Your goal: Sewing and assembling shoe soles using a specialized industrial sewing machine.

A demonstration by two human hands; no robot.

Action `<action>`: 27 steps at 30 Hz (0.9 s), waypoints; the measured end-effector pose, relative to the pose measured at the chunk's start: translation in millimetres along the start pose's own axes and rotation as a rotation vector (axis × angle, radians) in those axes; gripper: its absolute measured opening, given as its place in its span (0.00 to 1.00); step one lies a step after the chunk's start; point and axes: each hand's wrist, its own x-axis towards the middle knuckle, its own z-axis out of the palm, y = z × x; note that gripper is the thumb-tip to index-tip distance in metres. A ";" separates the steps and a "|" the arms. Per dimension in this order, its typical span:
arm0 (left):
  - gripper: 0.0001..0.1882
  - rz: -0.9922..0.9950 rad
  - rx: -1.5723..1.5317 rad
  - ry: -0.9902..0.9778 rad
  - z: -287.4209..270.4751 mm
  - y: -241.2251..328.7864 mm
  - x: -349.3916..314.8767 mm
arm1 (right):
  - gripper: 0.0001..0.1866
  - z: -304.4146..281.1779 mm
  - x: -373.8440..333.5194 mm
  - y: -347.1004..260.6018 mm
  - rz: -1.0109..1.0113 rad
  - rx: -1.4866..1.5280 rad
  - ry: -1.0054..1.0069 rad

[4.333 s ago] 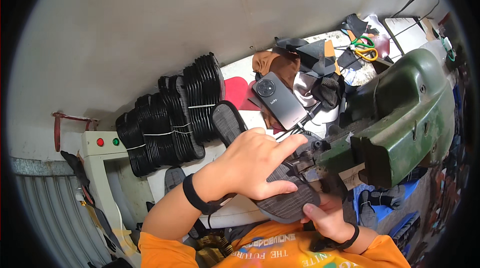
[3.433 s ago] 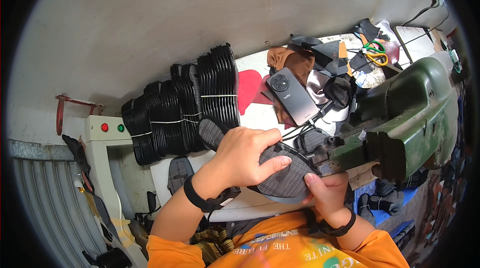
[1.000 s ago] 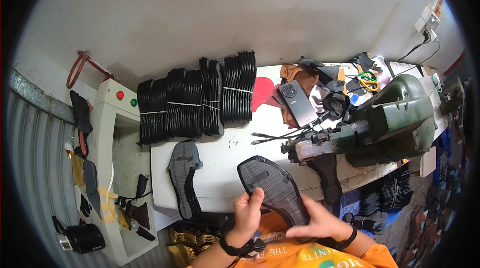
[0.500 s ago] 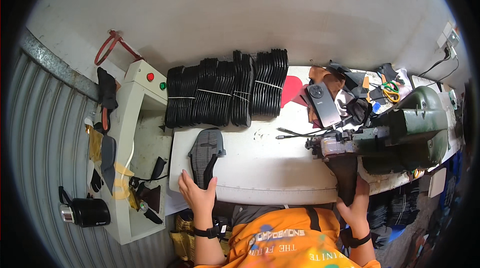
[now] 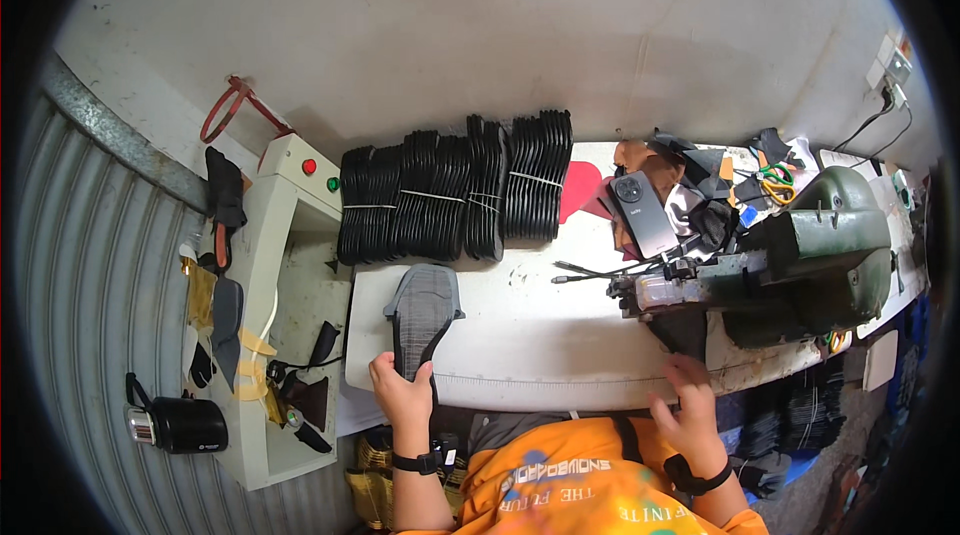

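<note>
A grey and black shoe upper (image 5: 424, 307) lies flat on the white worktable, its narrow end toward me. My left hand (image 5: 404, 397) grips that near end between thumb and fingers. On the right, a dark, tapering piece of material (image 5: 682, 329) sits under the head of a green machine (image 5: 830, 250), its lower end hanging toward the table's front. My right hand (image 5: 692, 413) is just below this piece, fingers apart and holding nothing. Whether a fingertip still brushes its end I cannot tell.
Banded bundles of black, flat pieces (image 5: 430, 197) stand along the wall. A phone (image 5: 643, 213), leather scraps (image 5: 660, 167) and scissors (image 5: 778, 187) lie behind the machine. At left is a cream-coloured housing with red and green buttons (image 5: 309, 166); a black flask (image 5: 180, 425) stands beside it.
My right hand has come off the dark piece and moved left and down, fingers spreading. My left hand has closed more on the shoe upper's near end. The whole view has shifted slightly.
</note>
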 end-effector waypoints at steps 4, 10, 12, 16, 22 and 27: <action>0.31 0.065 0.048 0.013 -1.6 -4.9 3.0 | 0.22 1.9 7.3 -20.5 -0.043 0.063 -0.044; 0.28 -0.047 0.044 -0.075 -16.9 23.4 8.4 | 0.18 10.5 -1.0 -26.3 -0.042 0.177 -0.122; 0.26 -0.017 -0.025 -0.145 -32.4 34.0 2.6 | 0.19 7.7 -4.3 -24.0 0.004 0.213 -0.170; 0.21 -0.029 -0.792 -0.587 -58.5 80.5 -26.7 | 0.19 -2.9 2.3 -36.3 0.151 0.494 -0.323; 0.21 0.073 -0.985 -1.283 -75.4 144.9 -58.0 | 0.16 -10.6 34.0 -97.1 0.512 1.377 -0.146; 0.29 -0.203 -1.617 -1.485 -68.3 167.4 -61.4 | 0.10 -12.3 33.6 -107.4 0.544 1.321 -0.242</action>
